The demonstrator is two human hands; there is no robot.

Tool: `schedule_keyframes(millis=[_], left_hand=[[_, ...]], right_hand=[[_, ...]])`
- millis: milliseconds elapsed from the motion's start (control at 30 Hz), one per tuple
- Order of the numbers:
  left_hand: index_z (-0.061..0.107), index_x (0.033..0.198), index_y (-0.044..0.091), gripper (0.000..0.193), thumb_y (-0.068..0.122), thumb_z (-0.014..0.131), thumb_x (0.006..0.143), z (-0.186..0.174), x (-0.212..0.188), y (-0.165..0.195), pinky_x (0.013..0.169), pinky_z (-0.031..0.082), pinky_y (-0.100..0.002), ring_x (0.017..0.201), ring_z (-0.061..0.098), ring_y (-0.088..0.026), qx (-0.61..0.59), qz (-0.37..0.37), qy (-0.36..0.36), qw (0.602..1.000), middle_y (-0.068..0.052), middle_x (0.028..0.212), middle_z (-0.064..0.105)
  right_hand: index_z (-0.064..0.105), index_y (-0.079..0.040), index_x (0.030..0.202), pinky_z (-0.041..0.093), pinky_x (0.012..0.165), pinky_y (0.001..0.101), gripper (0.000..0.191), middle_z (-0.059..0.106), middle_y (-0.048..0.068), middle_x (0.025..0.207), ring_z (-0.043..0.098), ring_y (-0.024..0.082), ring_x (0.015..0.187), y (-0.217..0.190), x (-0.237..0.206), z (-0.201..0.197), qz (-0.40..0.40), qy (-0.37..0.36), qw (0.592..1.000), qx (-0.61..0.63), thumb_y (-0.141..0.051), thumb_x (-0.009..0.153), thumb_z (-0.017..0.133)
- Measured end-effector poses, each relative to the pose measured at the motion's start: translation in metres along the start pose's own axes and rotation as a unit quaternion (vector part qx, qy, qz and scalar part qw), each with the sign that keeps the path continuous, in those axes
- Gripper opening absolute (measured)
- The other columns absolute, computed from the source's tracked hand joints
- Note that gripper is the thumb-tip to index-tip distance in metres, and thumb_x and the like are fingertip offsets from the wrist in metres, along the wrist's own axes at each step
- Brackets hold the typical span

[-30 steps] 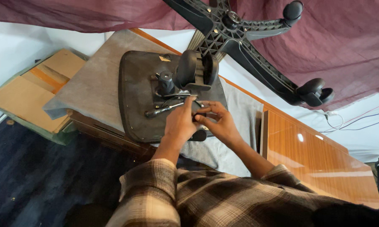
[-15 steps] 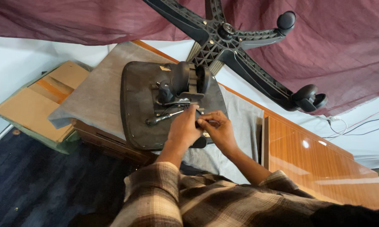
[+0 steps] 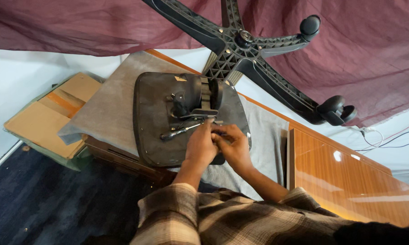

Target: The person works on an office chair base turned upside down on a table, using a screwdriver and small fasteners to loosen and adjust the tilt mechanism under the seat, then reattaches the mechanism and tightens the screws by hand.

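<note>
Atop a grey cloth on the wooden worktop, an upturned black chair seat lay with its wheeled star base jutting above toward a maroon curtain. Flattened cardboard sat beside the seat. Both hands, left hand and right hand, met on the seat's mechanism, fingers curled together near a metal lever; their grip could not be made out.

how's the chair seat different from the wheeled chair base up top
The chair seat is a flat, rounded slab lying upside down on a grey cloth; the chair base is a star of thin ribbed arms raised above it. The seat has no wheels; the base carries casters at its arm ends. Both hands, left hand and right hand, work at the seat, not the base. Both parts are black.
</note>
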State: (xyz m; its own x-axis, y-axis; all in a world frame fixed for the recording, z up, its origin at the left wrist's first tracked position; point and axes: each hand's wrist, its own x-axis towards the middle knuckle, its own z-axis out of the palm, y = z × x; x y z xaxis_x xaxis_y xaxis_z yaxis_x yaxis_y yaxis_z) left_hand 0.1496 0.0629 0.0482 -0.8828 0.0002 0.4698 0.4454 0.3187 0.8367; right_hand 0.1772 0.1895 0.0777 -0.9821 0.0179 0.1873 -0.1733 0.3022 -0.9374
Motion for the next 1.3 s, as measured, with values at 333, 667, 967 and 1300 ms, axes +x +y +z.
schedule_keyframes(millis=[333,667,967,1300], left_hand=[[0.053,0.134,0.012,0.057,0.013,0.074,0.081,-0.015,0.005,0.017,0.084,0.054,-0.053,0.1,0.07,-0.042,0.101,-0.134,-0.102,0.981,-0.019,0.105,0.073],[0.053,0.133,0.015,0.056,0.017,0.077,0.082,-0.008,0.004,0.009,0.085,0.054,-0.052,0.102,0.069,-0.041,0.1,-0.129,-0.1,0.981,-0.019,0.109,0.073],[0.048,0.144,0.017,0.07,0.014,0.074,0.079,-0.012,0.005,0.01,0.086,0.054,-0.052,0.102,0.068,-0.041,0.095,-0.186,-0.163,0.964,-0.019,0.103,0.073],[0.055,0.137,0.014,0.068,0.009,0.077,0.073,-0.008,-0.003,-0.002,0.087,0.053,-0.051,0.104,0.066,-0.042,0.036,-0.134,-0.125,0.982,-0.019,0.109,0.071]], right_hand=[[0.075,0.006,0.114,0.057,0.084,0.0346,0.018,0.064,0.014,0.117,0.069,0.02,0.102,-0.006,-0.004,0.002,0.016,-0.01,1.0,-0.008,-0.004,0.099,0.074],[0.07,0.004,0.111,0.058,0.084,0.0316,0.018,0.064,0.007,0.128,0.07,0.017,0.103,0.002,-0.006,-0.004,0.017,-0.02,1.0,0.012,-0.007,0.097,0.071],[0.065,0.0,0.123,0.057,0.091,0.0282,0.024,0.068,0.009,0.125,0.068,0.014,0.107,0.012,-0.005,-0.007,0.021,-0.06,0.993,0.098,-0.007,0.099,0.068],[0.068,-0.002,0.129,0.057,0.093,0.0284,0.031,0.072,0.013,0.12,0.069,0.015,0.106,0.003,-0.003,-0.015,0.028,-0.037,0.999,0.015,-0.011,0.099,0.07]])
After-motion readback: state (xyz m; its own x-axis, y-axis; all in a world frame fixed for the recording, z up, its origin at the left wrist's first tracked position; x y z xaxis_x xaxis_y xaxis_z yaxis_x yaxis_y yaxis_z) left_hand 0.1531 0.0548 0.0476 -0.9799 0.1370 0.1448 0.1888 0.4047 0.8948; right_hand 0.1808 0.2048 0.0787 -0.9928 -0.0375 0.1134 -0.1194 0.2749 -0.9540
